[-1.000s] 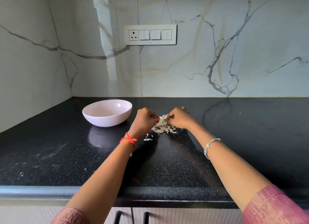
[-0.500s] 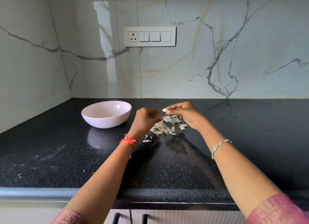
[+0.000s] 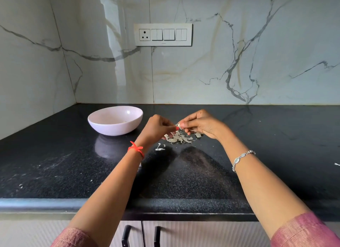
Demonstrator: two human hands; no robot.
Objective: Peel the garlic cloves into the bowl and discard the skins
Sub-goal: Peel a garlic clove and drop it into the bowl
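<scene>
Above the skin pile (image 3: 179,137) on the table (image 3: 276,136): right hand (image 3: 203,124) fingers pinch a garlic clove (image 3: 178,125), left hand (image 3: 156,128) fingers pinch at its skin. Peeling step underway. Next, likely: strip skin, carry clove left to bowl (image 3: 115,120).

Clove (image 3: 178,125) between left hand (image 3: 156,127), right hand (image 3: 204,124)

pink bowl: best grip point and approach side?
Pinch the bowl at its near-right rim from above, thumb inside, fingers on the outer wall. It sits upright, wide and shallow, and its rounded wall tapers to a small base, so a side clamp would likely slip. That side faces the left hand, though it and the right hand pinch the garlic clove.
</scene>
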